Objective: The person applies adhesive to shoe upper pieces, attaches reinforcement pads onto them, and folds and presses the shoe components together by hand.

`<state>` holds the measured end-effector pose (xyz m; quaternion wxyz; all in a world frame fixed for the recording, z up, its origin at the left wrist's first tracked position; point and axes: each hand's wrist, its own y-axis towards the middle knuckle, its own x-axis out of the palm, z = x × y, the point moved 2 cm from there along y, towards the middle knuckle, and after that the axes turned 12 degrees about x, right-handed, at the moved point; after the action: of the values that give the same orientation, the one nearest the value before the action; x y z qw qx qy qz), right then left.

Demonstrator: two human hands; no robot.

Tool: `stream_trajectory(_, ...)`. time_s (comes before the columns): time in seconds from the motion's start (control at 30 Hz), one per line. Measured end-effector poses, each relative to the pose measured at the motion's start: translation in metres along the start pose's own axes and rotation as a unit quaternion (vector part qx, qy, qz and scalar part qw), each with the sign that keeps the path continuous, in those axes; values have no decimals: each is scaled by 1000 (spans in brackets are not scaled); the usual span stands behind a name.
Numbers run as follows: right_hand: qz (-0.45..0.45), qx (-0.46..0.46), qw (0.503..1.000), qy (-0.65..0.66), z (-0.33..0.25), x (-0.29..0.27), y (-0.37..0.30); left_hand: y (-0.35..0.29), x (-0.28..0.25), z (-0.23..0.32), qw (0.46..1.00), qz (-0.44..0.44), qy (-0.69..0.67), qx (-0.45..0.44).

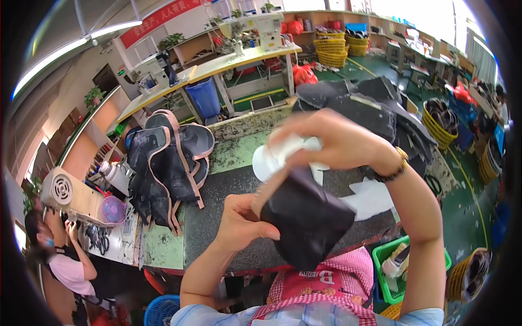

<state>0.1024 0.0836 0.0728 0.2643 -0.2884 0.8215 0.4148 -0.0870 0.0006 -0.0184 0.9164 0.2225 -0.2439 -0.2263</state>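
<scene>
A black leather-like piece (310,217) with a tan edge strip is held up over the dark work surface. My left hand (242,223) pinches it by the left side, thumb on the black face and fingers behind. My right hand (337,138) is at the top end of the tan strip, its fingers smeared by motion, so its grip is unclear. Behind that hand lie white, sheet-like pieces (265,163), partly covered. Another white piece (372,200) rests on the surface to the right of the black piece.
On the left of the table is a pile of black pieces with tan edging (166,163). Flat black pieces (353,111) are heaped at the far right. A green basket (389,293) stands by my right arm. At left, another person (68,261) sits beside a machine and small fan (113,210).
</scene>
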Motion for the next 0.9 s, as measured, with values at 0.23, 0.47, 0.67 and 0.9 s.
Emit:
stream_trajectory(0.23, 6, 384, 817, 430, 7, 73, -130, -47, 8, -53, 982, 181, 42, 25)
stream_trajectory(0.47, 69, 398, 896, 186, 20, 111, -145, -48, 14, -66, 932, 293, -191, -95)
stream_trajectory(0.67, 251, 400, 844, 253, 18, 121, -137, -56, 29, -88, 911, 381, -153, -37)
stream_trajectory(0.9, 91, 273, 949, 129, 17, 84, -147, -109, 9, -96, 892, 169, -251, -335)
